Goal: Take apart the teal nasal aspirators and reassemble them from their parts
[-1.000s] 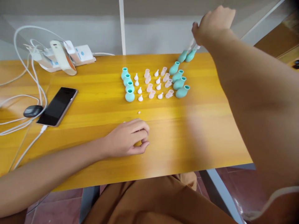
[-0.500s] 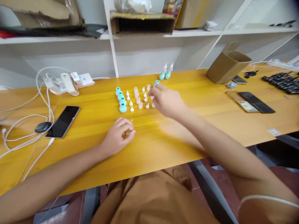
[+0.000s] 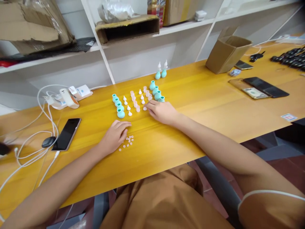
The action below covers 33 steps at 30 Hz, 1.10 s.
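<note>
**Both hands down beside the rows of small parts**

Left hand (image 3: 115, 135) lies palm-down at centre frame, fingers loosely spread and holding nothing, its fingertips just beside a scatter of tiny white discs (image 3: 126, 142). Right hand (image 3: 162, 112) rests flat on the yellow table (image 3: 190, 127), fingers pointing toward the upper left; whether its fingertips pinch a pink cap (image 3: 145, 108) I cannot tell.

Teal bulbs (image 3: 118, 106) stand upright, mouths up, in a row of 4 running away from the viewer; a second teal row (image 3: 156, 92) lies tilted just above the right hand, partly hidden by it. Between them stand white tips and pink caps, too small to count. 2 assembled bulbs (image 3: 161, 71) stand behind, tips up.

At left lie a phone (image 3: 66, 134), cables and a power strip (image 3: 69, 96); upper right, a cardboard box (image 3: 227, 53).
</note>
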Each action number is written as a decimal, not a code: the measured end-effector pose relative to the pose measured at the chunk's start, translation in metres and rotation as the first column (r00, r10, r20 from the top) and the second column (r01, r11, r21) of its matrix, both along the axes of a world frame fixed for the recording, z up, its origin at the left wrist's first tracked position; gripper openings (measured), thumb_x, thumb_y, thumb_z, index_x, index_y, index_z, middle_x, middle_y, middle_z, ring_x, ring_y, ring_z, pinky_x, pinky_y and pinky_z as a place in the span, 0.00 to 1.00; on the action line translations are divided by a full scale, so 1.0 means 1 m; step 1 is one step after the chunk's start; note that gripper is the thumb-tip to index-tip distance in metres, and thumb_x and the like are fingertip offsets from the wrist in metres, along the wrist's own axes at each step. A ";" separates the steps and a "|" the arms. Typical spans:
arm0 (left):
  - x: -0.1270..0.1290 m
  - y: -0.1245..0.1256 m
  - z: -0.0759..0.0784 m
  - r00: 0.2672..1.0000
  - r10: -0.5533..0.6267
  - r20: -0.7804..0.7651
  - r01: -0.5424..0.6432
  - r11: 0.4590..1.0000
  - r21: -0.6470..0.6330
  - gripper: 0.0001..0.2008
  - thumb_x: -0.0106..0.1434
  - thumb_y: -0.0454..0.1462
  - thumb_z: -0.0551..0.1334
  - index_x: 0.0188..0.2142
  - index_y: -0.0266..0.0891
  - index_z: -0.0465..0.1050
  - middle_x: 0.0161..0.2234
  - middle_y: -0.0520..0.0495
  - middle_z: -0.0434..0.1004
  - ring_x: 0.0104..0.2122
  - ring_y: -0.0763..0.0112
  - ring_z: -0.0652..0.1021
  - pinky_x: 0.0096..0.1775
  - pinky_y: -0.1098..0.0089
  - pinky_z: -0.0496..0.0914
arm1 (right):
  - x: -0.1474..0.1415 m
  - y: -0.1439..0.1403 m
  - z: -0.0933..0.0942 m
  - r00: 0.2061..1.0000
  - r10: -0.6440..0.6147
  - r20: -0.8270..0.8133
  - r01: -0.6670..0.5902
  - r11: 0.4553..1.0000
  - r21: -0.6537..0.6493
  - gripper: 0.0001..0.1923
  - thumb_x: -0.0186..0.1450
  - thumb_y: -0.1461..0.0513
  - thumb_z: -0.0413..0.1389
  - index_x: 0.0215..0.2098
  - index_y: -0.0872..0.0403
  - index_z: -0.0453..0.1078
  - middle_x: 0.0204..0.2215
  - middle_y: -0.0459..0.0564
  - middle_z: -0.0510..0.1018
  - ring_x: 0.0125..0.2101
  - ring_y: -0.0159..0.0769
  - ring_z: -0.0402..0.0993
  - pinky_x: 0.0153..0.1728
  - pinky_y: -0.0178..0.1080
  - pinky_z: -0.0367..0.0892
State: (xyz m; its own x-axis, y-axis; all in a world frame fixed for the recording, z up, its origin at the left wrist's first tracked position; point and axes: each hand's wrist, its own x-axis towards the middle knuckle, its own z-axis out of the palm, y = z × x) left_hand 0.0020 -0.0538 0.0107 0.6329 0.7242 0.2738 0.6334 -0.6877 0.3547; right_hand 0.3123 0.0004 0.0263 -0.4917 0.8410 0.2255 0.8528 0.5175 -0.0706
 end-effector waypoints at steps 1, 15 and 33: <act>0.000 -0.001 0.000 1.000 -0.009 -0.011 0.009 1.000 0.001 0.16 0.82 0.37 0.54 0.60 0.40 0.76 0.61 0.40 0.83 0.57 0.54 0.78 0.61 0.50 0.73 | 0.000 0.000 0.000 1.000 0.011 -0.008 -0.011 1.000 0.000 0.24 0.81 0.60 0.45 0.65 0.55 0.77 0.60 0.59 0.81 0.45 0.47 0.80 0.35 0.41 0.62; 0.002 0.002 0.001 0.997 0.035 0.064 -0.031 0.998 -0.054 0.09 0.79 0.40 0.64 0.55 0.41 0.76 0.48 0.44 0.85 0.49 0.58 0.81 0.55 0.55 0.76 | -0.008 0.008 -0.007 0.988 -0.026 -0.151 0.030 0.999 0.026 0.17 0.81 0.58 0.48 0.53 0.55 0.78 0.53 0.60 0.84 0.44 0.46 0.79 0.39 0.41 0.63; 0.006 -0.003 0.003 0.992 -0.007 0.125 -0.002 0.997 0.073 0.02 0.75 0.34 0.66 0.44 0.41 0.79 0.40 0.49 0.84 0.41 0.64 0.80 0.46 0.63 0.74 | -0.018 -0.018 -0.012 0.921 0.214 -0.326 -0.281 0.944 -0.173 0.22 0.78 0.45 0.58 0.40 0.56 0.72 0.36 0.50 0.78 0.30 0.32 0.62 0.34 0.37 0.50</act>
